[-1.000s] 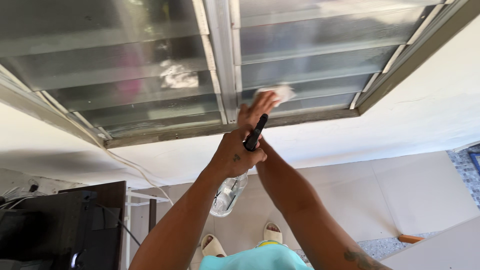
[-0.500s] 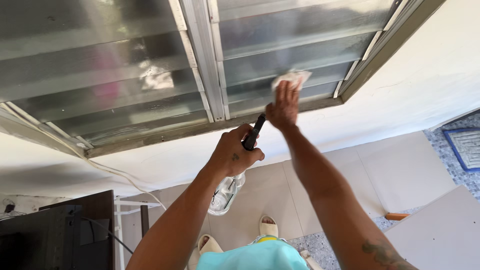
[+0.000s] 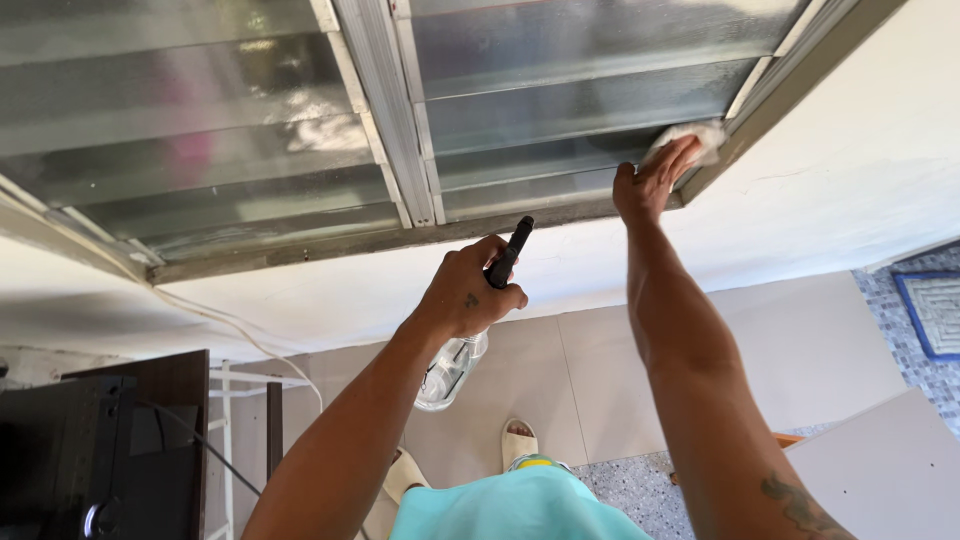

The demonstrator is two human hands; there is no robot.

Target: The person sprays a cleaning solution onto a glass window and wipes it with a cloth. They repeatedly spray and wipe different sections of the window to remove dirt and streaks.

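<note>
Cloth [image 3: 700, 137] under right hand [image 3: 648, 180] — seemingly on louvre glass [image 3: 560, 105].

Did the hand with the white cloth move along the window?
Yes. The right hand slid the white cloth rightward along the glass slat, away from the middle window post, and now it is at the right window frame.

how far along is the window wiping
Done: hard to judge; no slat looks clearly cleaner than the rest. In hand: the right hand presses a white cloth on a lower glass slat by the frame's right edge; the left hand grips a clear spray bottle. Left: the left-side slats look hazy.
</note>
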